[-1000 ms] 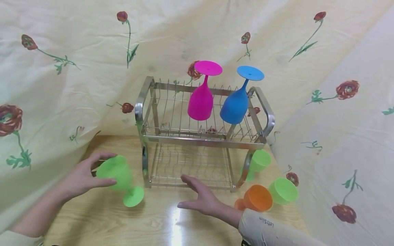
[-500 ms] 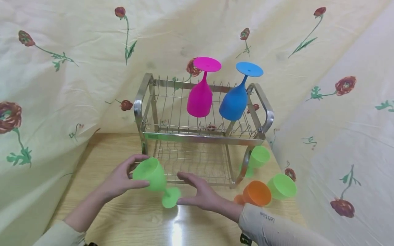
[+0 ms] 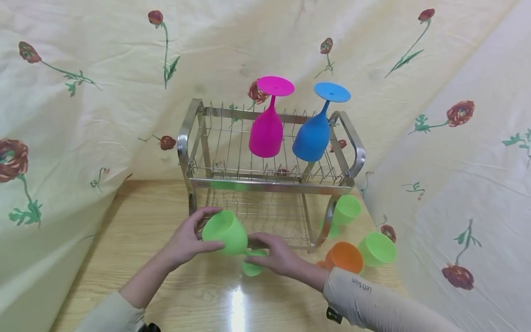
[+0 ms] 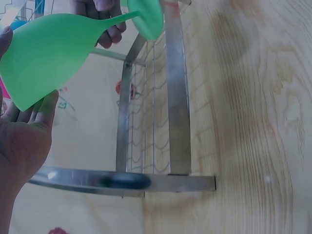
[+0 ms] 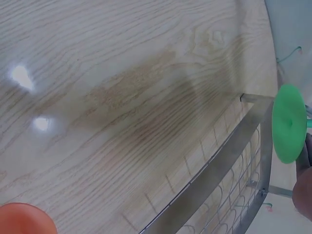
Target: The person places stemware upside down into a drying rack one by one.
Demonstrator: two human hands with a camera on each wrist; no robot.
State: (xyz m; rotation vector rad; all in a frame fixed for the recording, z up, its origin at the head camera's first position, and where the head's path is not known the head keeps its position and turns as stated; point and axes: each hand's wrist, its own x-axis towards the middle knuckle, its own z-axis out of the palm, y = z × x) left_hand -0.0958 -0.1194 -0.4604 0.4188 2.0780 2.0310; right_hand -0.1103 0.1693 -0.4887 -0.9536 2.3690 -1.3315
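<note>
My left hand holds a light green plastic goblet by its bowl, thumb on one side and fingers on the other. The goblet is tilted above the table, its mouth toward the left hand and its foot toward the right. My right hand is at the stem, with the thumb in front of the foot. In the left wrist view, its bent fingers lie behind the stem; whether they grip it is unclear.
A two-tier metal dish rack stands behind the hands. On its upper tier a pink goblet and a blue goblet rest upside down. Right of the rack are an orange goblet and two green goblets on the wooden table.
My left hand has carried the green goblet rightward to the right hand. The right hand's thumb and fingers have drawn closer together around the stem.
</note>
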